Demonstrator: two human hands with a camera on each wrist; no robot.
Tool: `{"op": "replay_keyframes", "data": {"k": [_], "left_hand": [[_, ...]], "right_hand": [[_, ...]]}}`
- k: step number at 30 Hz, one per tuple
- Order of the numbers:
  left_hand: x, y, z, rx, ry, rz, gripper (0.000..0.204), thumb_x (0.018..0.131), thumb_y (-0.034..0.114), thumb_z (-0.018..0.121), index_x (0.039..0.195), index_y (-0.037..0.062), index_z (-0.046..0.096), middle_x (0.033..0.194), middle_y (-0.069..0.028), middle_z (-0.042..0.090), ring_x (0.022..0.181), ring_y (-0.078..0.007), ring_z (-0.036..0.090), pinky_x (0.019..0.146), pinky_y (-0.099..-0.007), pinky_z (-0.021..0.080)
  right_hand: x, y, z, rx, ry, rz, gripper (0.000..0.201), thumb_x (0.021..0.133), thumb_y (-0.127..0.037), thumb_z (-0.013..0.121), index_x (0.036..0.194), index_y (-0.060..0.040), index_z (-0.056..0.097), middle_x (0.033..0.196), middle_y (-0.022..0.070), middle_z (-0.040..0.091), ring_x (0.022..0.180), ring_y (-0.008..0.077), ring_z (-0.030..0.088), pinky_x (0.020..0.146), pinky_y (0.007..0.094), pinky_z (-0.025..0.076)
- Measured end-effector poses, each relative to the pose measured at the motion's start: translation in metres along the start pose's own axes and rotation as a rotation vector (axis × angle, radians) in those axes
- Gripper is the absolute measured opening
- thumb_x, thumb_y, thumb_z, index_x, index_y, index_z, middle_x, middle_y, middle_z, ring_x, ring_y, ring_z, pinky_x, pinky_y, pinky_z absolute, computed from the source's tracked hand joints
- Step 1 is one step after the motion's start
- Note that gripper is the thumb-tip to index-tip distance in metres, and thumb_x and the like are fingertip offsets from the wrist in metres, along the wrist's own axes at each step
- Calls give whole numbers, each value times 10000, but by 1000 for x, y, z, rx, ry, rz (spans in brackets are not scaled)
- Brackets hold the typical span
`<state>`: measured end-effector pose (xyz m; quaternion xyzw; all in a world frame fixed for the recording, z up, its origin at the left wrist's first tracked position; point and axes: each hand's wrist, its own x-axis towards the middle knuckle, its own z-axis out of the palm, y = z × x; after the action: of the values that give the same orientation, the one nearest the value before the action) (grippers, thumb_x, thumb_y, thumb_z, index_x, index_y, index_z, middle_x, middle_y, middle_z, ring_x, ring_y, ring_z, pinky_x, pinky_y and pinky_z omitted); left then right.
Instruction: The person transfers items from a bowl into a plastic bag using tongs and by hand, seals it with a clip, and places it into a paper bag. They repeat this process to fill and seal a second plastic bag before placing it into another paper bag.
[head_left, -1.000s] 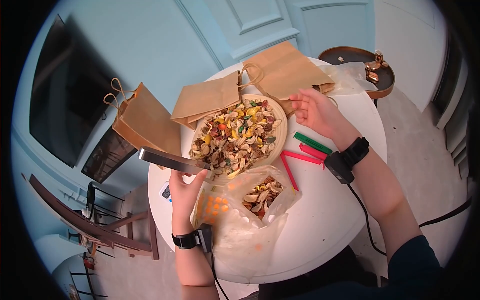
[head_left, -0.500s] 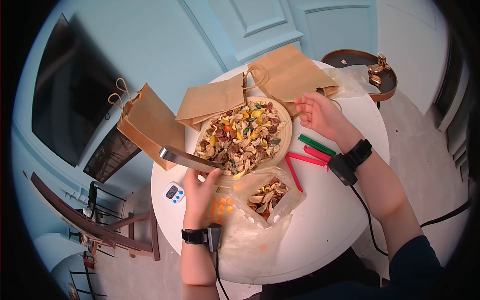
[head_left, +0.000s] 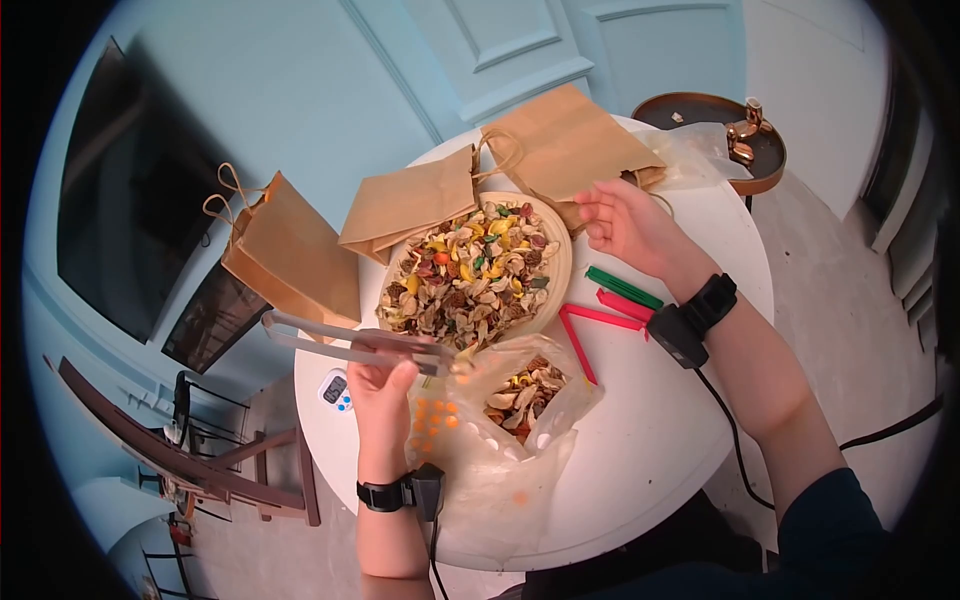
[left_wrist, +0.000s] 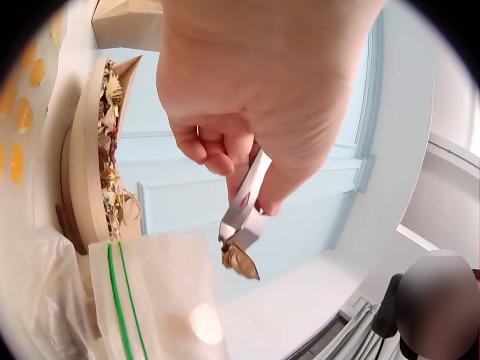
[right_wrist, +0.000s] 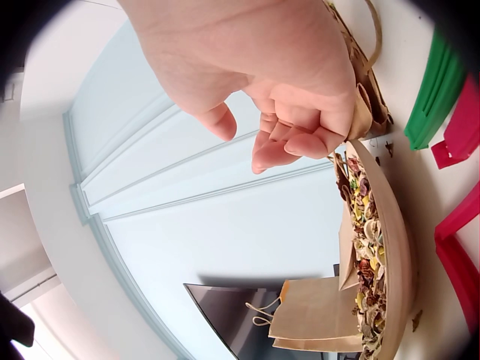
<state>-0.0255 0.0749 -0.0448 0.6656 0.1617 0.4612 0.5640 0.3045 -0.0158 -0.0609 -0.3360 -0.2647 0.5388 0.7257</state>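
Observation:
My left hand (head_left: 383,405) grips metal tongs (left_wrist: 246,196) between thumb and fingers. A brown dried leaf or petal (left_wrist: 240,261) is pinched in the tong tips in the left wrist view. In the head view the tips hang between a round wooden tray (head_left: 562,300), heaped with potpourri (head_left: 480,265), and a clear zip bag (head_left: 500,490) partly filled with the same mix. My right hand (head_left: 628,225) hovers at the tray's right edge with fingers loosely curled, holding nothing; its fingers (right_wrist: 274,154) and thumb stand apart in the right wrist view.
Brown paper bags (head_left: 290,245) stand and lie round the back of the white table (head_left: 660,420). Green (head_left: 622,287) and red bag clips (head_left: 578,345) lie right of the tray. A small digital timer (head_left: 336,391) sits at the left edge. Behind right is a dark round side table (head_left: 690,105).
My left hand has brought the tongs from the tray's near edge down toward the zip bag, with a dried piece in the tips. The right hand has hardly moved.

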Motion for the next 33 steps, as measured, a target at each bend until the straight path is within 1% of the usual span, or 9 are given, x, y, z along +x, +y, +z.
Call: {"op": "replay_keyframes", "data": {"k": [1, 3, 5, 8, 10, 13, 14, 16, 33], "left_hand": [[-2, -1, -1, -1, -1, -3, 342, 789, 144, 718, 1011, 39, 481, 883, -65, 554, 968, -219, 582, 945, -412, 432], [-4, -2, -2, -20, -182, 11, 393, 778, 192, 737, 1023, 38, 471, 860, -51, 527, 951, -208, 573, 967, -423, 425], [-3, -2, 3, 4, -195, -1, 437, 767, 229, 751, 1041, 33, 473, 837, -38, 498, 929, -202, 566, 953, -419, 426], [1, -5, 5, 12, -30, 35, 433, 771, 187, 746, 1071, 27, 478, 856, -48, 532, 919, -180, 557, 920, -380, 431], [8, -14, -5, 239, 184, 82, 401, 790, 120, 721, 1099, 23, 485, 911, -57, 578, 913, -148, 558, 873, -312, 432], [14, -25, -26, 396, 191, -32, 333, 798, 78, 710, 1070, 36, 524, 946, -52, 612, 891, -122, 558, 829, -263, 429], [15, -28, -30, 397, 191, -31, 333, 798, 78, 710, 1070, 36, 524, 946, -52, 612, 891, -122, 558, 829, -263, 429], [16, -32, -35, 726, 186, 64, 305, 765, 106, 752, 996, 24, 570, 916, -50, 637, 806, -120, 551, 772, -268, 435], [16, -50, -30, 770, 134, 91, 177, 795, 76, 717, 910, 19, 594, 868, -34, 617, 716, -106, 500, 668, -254, 427]], "right_hand": [[1, 0, -1, 3, 0, 2, 292, 900, -312, 541, 999, -40, 577, 852, 19, 559, 687, 104, 496, 675, 247, 434], [1, 0, -2, -5, -3, 2, 294, 899, -315, 543, 998, -40, 577, 849, 18, 558, 685, 103, 496, 671, 245, 434], [2, 0, -1, -12, -9, 1, 296, 897, -318, 545, 997, -41, 576, 846, 18, 557, 682, 102, 497, 667, 243, 434], [1, 0, 0, -27, 9, 1, 298, 895, -323, 548, 994, -43, 577, 839, 13, 556, 675, 98, 498, 657, 237, 433], [2, 0, 0, -29, 10, -2, 299, 894, -327, 549, 993, -47, 578, 834, 9, 556, 671, 94, 500, 650, 234, 432], [2, 0, 0, -29, 7, 2, 297, 894, -329, 549, 991, -50, 579, 832, 7, 557, 669, 92, 501, 646, 232, 432], [2, 0, 0, -29, 6, 1, 297, 894, -329, 549, 991, -50, 579, 832, 7, 557, 669, 92, 501, 646, 232, 432], [2, 0, 0, -37, 9, 0, 296, 896, -330, 545, 990, -52, 580, 830, 7, 558, 666, 90, 501, 644, 232, 432], [3, 2, -1, -39, 5, 5, 293, 902, -329, 531, 983, -52, 585, 829, 2, 561, 665, 90, 501, 648, 236, 434]]}}
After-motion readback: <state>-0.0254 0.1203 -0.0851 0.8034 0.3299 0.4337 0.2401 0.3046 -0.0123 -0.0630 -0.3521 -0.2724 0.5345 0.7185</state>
